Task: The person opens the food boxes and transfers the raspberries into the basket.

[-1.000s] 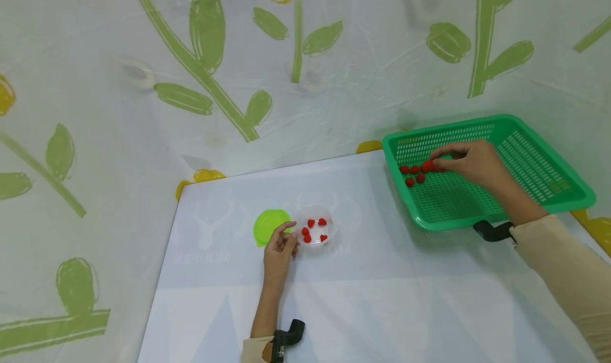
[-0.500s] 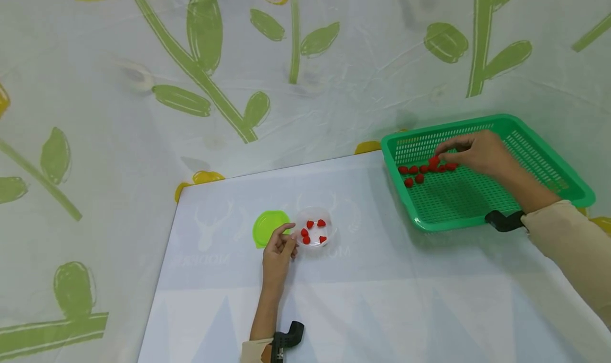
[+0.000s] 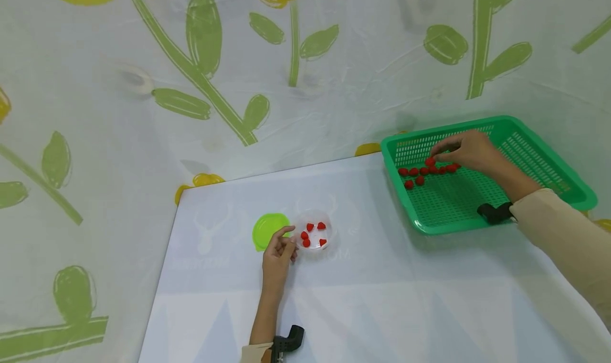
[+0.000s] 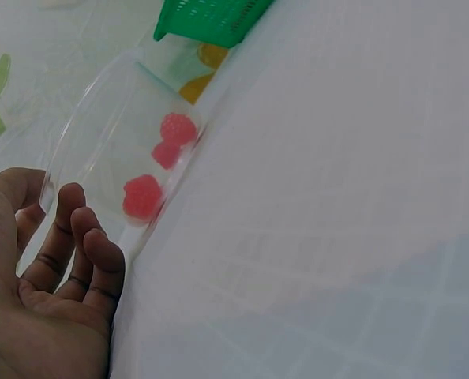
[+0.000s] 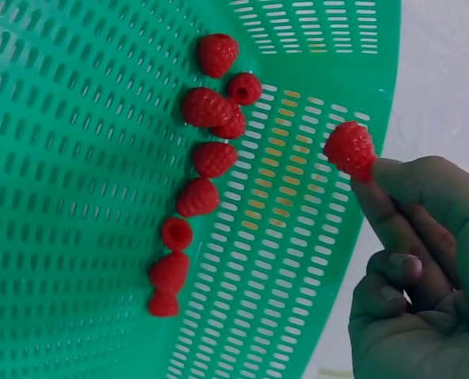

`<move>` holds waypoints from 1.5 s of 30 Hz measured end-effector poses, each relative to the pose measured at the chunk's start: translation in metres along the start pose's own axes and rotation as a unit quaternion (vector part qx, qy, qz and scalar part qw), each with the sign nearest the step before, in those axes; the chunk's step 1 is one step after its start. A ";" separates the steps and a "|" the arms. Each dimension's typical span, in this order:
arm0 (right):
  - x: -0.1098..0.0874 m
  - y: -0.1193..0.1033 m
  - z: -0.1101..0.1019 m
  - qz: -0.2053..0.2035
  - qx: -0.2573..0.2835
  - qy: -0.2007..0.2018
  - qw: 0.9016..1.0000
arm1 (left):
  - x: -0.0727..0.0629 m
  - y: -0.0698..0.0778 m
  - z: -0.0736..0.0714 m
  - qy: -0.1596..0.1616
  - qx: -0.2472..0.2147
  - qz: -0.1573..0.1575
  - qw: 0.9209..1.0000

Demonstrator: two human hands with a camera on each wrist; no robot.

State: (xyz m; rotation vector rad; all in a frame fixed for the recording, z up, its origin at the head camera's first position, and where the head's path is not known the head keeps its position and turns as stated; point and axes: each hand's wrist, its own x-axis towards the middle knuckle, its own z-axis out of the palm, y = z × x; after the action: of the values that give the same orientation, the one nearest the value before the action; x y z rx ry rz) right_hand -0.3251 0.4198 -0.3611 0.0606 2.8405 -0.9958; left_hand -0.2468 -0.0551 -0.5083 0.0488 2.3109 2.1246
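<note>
Between thumb and fingertip, my right hand (image 5: 424, 260) pinches a red raspberry (image 5: 350, 148), raised above the green basket (image 3: 458, 229). Several more raspberries (image 5: 215, 159) lie in a line along the basket's far side in the head view. My left hand (image 3: 277, 262) holds the near left rim of a round clear plastic tub (image 3: 315, 246) on the table, thumb and a finger at its wall. Several raspberries (image 3: 321, 225) rest on the tub's bottom, spread apart. In the left wrist view the tub's see-through wall (image 4: 100, 118) shows some raspberries (image 4: 144, 197) low inside.
A bright green lid (image 3: 265, 230) lies on the table just left of the tub, partly behind my left hand. The white tabletop (image 3: 363, 310) stretches between tub and basket. A flower-printed curtain (image 3: 353, 108) hangs behind the table's back edge.
My right hand has lifted the raspberry off the others in the basket, moving right, then slightly left. The left hand stays at the tub.
</note>
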 end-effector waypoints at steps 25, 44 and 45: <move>0.020 0.031 0.026 -0.039 -0.066 -0.046 0.996 | -0.005 0.000 0.003 0.004 -0.006 0.000 1.000; -0.020 -0.048 0.019 -0.075 -0.038 -0.007 0.996 | 0.001 -0.002 -0.001 -0.001 -0.001 -0.005 1.000; -0.025 -0.053 0.021 -0.082 -0.036 -0.004 0.996 | 0.001 -0.002 0.000 0.000 -0.003 -0.004 1.000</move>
State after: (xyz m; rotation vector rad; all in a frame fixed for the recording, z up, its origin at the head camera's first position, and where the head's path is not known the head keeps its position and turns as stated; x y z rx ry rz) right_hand -0.3028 0.3654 -0.3411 -0.1871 2.9098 -0.9176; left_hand -0.2483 -0.0553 -0.5106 0.0385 2.2995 2.1287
